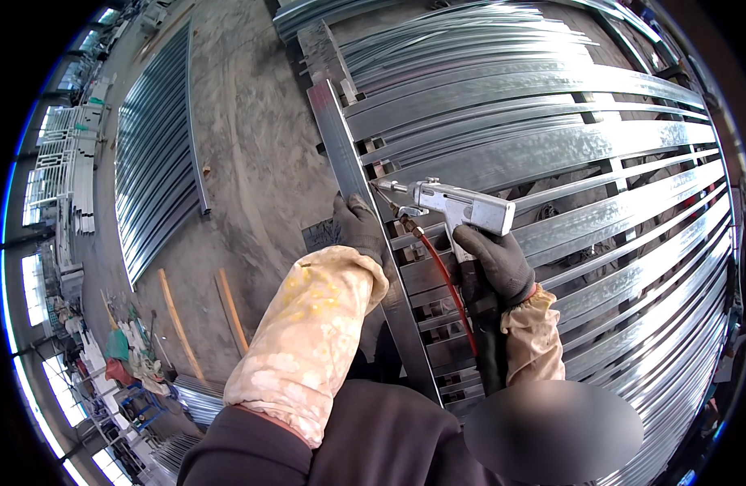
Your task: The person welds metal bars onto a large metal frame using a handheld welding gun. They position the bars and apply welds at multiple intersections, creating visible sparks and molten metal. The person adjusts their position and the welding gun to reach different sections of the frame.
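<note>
My right hand (499, 266), in a dark glove, is wrapped round the grip of a silver handheld welding gun (468, 206). The gun's nozzle points left, its tip at the inner edge of a long grey metal end rail (338, 138), close to where a crossbar meets it. A red hose (443, 266) and a thick black cable (490, 340) run down from the gun toward me. My left hand (359, 225), gloved too, is closed over the same rail just below the nozzle; its fingertips are partly hidden.
Many parallel metal bars (503, 150) spread to the right of the rail, with gaps between them. Behind them lies a pile of thin metal strips (470, 40). On the concrete floor at left are a slatted metal panel (158, 154) and two wooden strips (179, 324).
</note>
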Motion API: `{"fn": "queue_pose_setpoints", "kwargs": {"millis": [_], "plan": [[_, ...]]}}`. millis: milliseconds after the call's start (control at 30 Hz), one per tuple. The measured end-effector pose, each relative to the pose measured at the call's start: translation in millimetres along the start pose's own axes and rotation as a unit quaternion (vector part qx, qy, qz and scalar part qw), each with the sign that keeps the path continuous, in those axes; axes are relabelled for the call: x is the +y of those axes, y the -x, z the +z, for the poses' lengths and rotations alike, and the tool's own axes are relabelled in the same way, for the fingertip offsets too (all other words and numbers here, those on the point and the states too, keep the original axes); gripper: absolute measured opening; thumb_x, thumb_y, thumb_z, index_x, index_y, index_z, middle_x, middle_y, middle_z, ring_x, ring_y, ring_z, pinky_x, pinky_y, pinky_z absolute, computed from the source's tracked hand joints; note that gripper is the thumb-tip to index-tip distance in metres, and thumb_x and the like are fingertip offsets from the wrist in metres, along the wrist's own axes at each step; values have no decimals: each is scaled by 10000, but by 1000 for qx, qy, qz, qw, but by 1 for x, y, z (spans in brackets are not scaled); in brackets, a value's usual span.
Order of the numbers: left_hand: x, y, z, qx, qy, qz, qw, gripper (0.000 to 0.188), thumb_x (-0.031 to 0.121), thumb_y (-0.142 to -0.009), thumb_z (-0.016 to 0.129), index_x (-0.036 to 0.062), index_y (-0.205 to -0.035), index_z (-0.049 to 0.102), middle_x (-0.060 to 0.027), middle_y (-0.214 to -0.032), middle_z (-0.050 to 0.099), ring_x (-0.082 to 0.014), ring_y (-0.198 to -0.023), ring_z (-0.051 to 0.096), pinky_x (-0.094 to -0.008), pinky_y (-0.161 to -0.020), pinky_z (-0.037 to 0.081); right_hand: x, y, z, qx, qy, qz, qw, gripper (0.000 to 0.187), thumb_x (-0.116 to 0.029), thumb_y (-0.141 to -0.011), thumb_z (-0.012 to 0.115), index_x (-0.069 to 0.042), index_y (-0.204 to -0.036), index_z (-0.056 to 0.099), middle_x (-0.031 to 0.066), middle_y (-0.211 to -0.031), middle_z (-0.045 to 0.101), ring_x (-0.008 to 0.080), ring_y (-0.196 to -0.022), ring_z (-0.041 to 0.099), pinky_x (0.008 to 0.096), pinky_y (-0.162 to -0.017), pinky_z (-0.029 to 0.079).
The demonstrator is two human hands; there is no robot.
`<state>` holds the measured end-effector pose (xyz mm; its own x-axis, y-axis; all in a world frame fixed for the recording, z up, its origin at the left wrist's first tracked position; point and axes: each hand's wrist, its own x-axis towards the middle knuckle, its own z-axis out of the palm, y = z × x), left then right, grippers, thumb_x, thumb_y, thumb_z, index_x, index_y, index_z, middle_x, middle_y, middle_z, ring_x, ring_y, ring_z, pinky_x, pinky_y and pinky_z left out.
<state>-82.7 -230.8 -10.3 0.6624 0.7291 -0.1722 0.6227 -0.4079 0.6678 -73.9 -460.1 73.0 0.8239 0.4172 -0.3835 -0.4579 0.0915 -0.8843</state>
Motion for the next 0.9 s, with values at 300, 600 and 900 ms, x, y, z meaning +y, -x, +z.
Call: {"fn": "queue_pose_setpoints", "kwargs": {"millis": [300, 600, 900], "plan": [[1, 0, -3, -18, 48, 4, 999, 460, 303, -1032, 427, -34, -1341, 478, -335, -1222, 592, -496, -1137, 565, -482, -978, 447, 8, -1, -2, -6, 15, 18, 1000, 287, -186, -961, 666, 20, -1160, 645, 52, -1005, 690, 124, -919, 631, 289, -827, 510], [-10, -3, 5, 19, -4, 16, 1000, 453, 315, -1033, 423, -12, -1341, 481, -336, -1232, 589, -500, -1139, 570, -500, -968, 461, -5, -1, 4, -28, 15, 34, 999, 230, -161, -966, 634, 25, -1098, 661, 48, -910, 694, 119, -820, 638, 280, -753, 518], [-8, -4, 3, -8, 18, 7, 1000, 466, 322, -1037, 424, -22, -1350, 463, -346, -1242, 579, -511, -1144, 567, -499, -974, 458, -9, 2, 10, -8, 13, 13, 1000, 225, -160, -972, 617, 23, -1098, 654, 59, -906, 699, 117, -775, 645, 274, -698, 524]]}}
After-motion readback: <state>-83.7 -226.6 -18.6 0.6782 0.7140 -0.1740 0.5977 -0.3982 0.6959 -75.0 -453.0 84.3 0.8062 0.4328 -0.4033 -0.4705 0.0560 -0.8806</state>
